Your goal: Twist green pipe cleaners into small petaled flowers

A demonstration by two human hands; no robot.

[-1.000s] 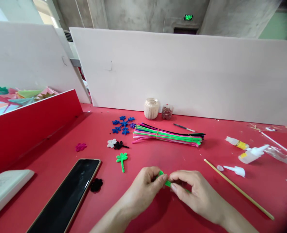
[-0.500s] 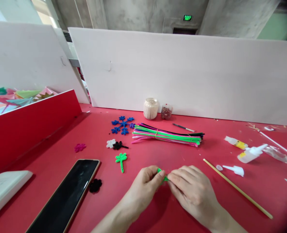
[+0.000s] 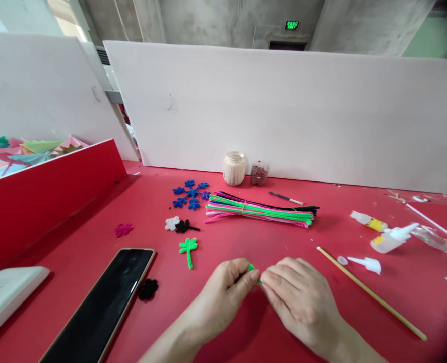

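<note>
Both my hands meet low in the middle over the red table (image 3: pixel 268 242). My left hand (image 3: pixel 227 290) pinches a small green pipe cleaner piece (image 3: pixel 252 268) between thumb and fingers. My right hand (image 3: pixel 297 295) has its fingers closed on the same green piece from the right; most of the piece is hidden. A finished green pipe cleaner flower (image 3: pixel 188 248) lies just left of my hands. A banded bundle of pipe cleaners (image 3: pixel 259 210) in green, pink and black lies beyond them.
A phone (image 3: pixel 102 302) and a black flower (image 3: pixel 148 289) lie at the left, a white box (image 3: pixel 4 297) further left. Blue (image 3: pixel 190 194), white (image 3: pixel 172 223) and pink (image 3: pixel 124 230) flowers, two jars (image 3: pixel 235 168), glue bottles (image 3: pixel 391 239) and a wooden stick (image 3: pixel 370 295) lie around.
My hands have drawn closer together, and my right hand has rolled over the green piece, so less of it shows. Both have shifted slightly up the table.
</note>
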